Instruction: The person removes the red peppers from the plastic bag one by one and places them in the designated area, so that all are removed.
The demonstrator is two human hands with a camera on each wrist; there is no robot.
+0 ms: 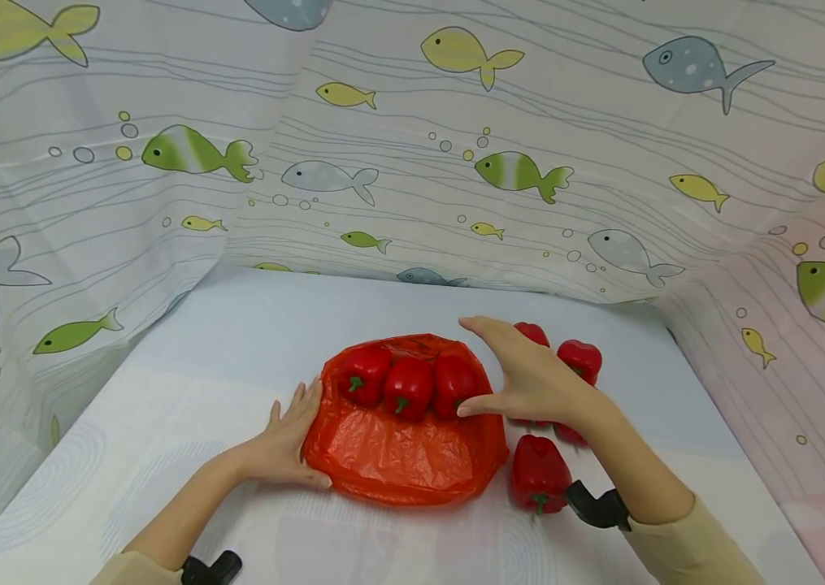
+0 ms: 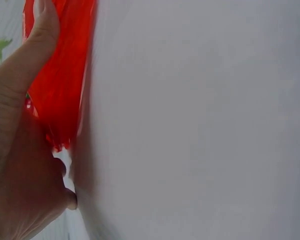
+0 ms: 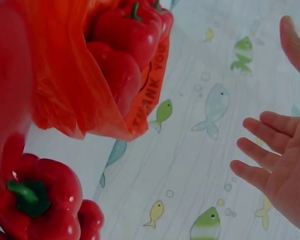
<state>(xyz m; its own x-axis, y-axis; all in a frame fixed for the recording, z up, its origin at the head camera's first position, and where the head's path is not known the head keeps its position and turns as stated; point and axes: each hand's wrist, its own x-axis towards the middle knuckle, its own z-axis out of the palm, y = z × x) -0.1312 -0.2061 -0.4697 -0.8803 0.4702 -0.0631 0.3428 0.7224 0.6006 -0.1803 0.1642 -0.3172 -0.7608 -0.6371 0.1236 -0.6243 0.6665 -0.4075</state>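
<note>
An orange-red plastic bag lies spread on the table, with three red bell peppers in a row in its far part. My left hand rests against the bag's left side, fingers spread; the left wrist view shows this hand beside the red plastic. Above the bag's right edge is my right hand, thumb and fingers wide apart and holding nothing. In the right wrist view the right hand is apart from the bag and its peppers.
Right of the bag, a red pepper lies near the front, and several more, one of them at the back, are partly hidden by my right hand and forearm. A fish-patterned curtain surrounds the white table.
</note>
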